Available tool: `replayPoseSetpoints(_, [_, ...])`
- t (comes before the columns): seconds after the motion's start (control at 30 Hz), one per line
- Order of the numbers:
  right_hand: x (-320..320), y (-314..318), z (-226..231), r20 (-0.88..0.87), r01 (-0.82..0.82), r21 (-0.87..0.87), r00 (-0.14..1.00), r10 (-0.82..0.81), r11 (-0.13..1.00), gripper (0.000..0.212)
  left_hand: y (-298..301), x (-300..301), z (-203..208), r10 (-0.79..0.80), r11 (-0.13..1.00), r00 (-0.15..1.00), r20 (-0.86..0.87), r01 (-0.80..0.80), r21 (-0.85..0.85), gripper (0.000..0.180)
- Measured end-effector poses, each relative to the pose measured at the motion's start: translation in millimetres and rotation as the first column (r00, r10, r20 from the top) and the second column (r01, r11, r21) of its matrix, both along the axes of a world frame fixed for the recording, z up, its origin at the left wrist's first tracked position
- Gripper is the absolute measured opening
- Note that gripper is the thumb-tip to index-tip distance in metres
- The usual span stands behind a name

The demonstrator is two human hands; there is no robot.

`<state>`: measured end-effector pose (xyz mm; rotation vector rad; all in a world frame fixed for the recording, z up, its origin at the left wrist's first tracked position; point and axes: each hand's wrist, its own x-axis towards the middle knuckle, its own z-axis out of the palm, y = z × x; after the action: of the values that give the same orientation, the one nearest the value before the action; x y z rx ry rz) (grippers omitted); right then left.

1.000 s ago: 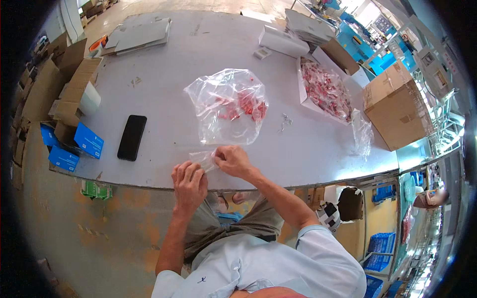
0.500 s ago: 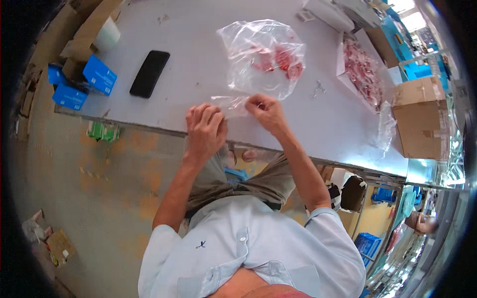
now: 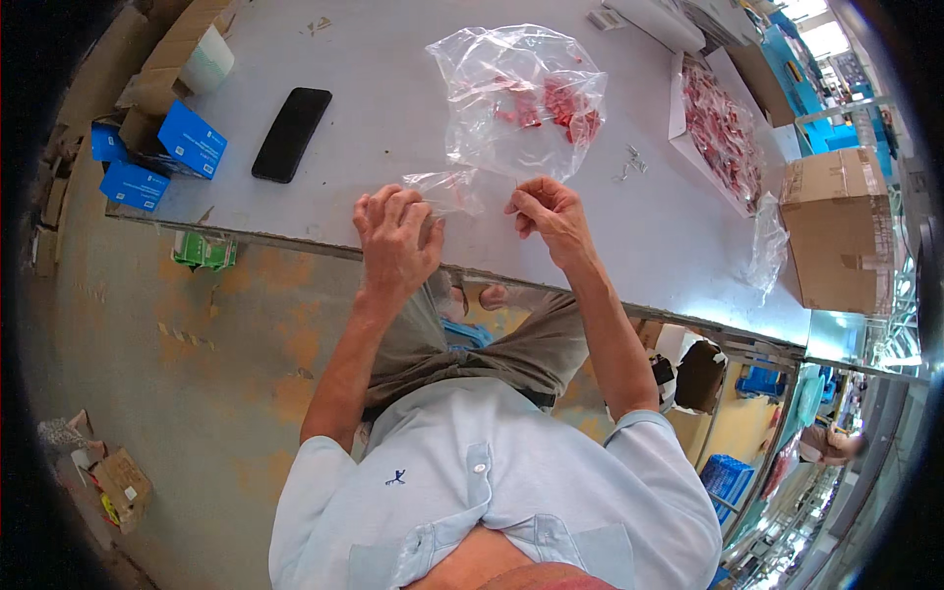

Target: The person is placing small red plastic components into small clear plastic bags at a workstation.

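My left hand (image 3: 395, 234) is at the table's front edge, its fingers bent and closed on the left end of a small clear plastic bag (image 3: 447, 190). My right hand (image 3: 553, 218) is a little to the right, apart from that bag, with thumb and forefinger pinched together. Whatever it may hold is too small to make out. Beyond both hands lies a larger clear plastic bag (image 3: 477, 133) with several small red pieces (image 3: 568, 106) inside.
A black phone (image 3: 292, 136) lies at left, near blue boxes (image 3: 192, 140). On the right are a white tray-like box (image 3: 678, 123) of red packed pieces, a crumpled clear bag (image 3: 769, 246) and a cardboard box (image 3: 836, 231). Small metal bits (image 3: 632, 162) lie nearer the middle.
My right hand has come away from the small bag's right end and moved slightly right. My left hand has shifted a little left, and the small bag with it.
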<state>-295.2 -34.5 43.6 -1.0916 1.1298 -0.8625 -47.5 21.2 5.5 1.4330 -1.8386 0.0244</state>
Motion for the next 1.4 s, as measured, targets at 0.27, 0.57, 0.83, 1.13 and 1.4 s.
replayPoseSetpoints(0.27, [3.8, 5.5, 16.5, 0.032, 0.094, -0.179, 0.995, -0.089, 0.979, 0.01, -3.7, -9.0, 20.4, -0.085, 0.989, 0.969, -0.232, 0.053, -0.14, 0.029])
replayPoseSetpoints(0.57, [21.6, 16.0, 72.5, -0.576, -0.422, -0.6, 0.817, -0.001, 0.68, 0.006, -27.8, -42.1, 50.1, -0.259, 0.963, 0.826, -0.501, 0.264, -0.061, 0.019])
replayPoseSetpoints(0.83, [15.5, 31.6, 41.9, -0.21, -0.105, -0.467, 0.978, 0.005, 0.878, 0.017, 0.7, -64.5, 48.3, -0.009, 0.956, 0.445, -0.896, 0.267, 0.123, 0.01])
replayPoseSetpoints(1.13, [23.1, 14.6, 40.9, -0.225, -0.189, -0.466, 0.97, 0.091, 0.864, 0.012, 12.1, -53.4, 45.3, 0.011, 0.94, 0.277, -0.961, 0.326, 0.104, 0.013])
replayPoseSetpoints(1.4, [11.7, 2.9, 53.3, -0.405, -0.539, -0.325, 0.822, 0.4, 0.777, 0.008, 23.2, -32.6, 32.0, -0.155, 0.915, 0.575, -0.804, 0.389, 0.103, 0.008])
